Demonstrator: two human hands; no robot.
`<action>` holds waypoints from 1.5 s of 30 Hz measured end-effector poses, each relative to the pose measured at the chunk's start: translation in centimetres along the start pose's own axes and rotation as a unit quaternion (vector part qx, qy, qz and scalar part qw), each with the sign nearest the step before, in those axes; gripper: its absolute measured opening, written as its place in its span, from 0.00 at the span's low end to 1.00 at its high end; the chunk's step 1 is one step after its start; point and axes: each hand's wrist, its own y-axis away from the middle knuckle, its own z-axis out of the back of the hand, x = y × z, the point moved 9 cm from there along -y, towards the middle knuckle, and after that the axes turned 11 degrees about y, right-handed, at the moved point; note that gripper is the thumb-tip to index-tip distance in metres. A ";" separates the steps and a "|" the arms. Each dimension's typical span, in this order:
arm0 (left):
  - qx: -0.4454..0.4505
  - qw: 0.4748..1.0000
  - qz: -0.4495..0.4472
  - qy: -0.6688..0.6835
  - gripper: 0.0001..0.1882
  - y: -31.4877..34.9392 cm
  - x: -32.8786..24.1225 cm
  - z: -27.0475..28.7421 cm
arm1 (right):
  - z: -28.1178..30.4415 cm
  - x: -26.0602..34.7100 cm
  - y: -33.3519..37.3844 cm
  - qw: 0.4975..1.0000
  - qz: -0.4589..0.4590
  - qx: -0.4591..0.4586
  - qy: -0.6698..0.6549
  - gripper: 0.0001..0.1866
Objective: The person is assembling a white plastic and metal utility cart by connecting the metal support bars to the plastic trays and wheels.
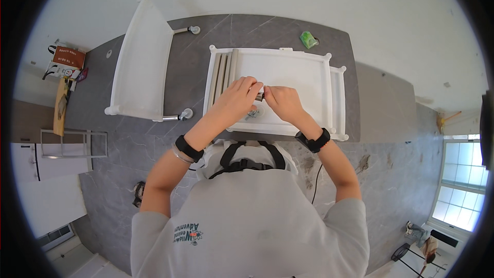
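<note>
My left hand [239, 98] is closed on a metal tube [259, 97], of which only a short dark-ringed end shows between my hands. My right hand [282, 102] pinches at that end, and its fingers hide whatever small piece they may hold. Both hands are above a white plastic tray shelf [301, 72] with raised rims and corner sockets. Several grey metal tubes [225, 67] lie side by side on its left part. Just below my hands a caster wheel [253, 113] rests near the tray's front edge.
A second white tray [139, 67] stands on its side at the left, with metal legs and casters [186, 114] attached. Under the first tray another white tray [337, 87] sticks out to the right. A green packet [309, 39] lies on the grey tabletop [247, 28] at the back.
</note>
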 end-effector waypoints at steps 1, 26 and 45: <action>0.042 0.999 0.025 -0.013 0.27 0.1 0.7 -0.7 | -0.4 -0.3 -0.1 0.999 -0.022 0.030 -0.006 0.17; 0.101 0.995 0.014 0.005 0.25 -0.4 1.1 -1.3 | -0.2 -1.3 -0.4 0.999 -0.016 0.033 -0.007 0.19; 0.107 0.985 0.104 0.084 0.30 -0.2 2.8 -2.4 | -2.2 -2.0 0.0 0.992 -0.055 0.107 -0.035 0.20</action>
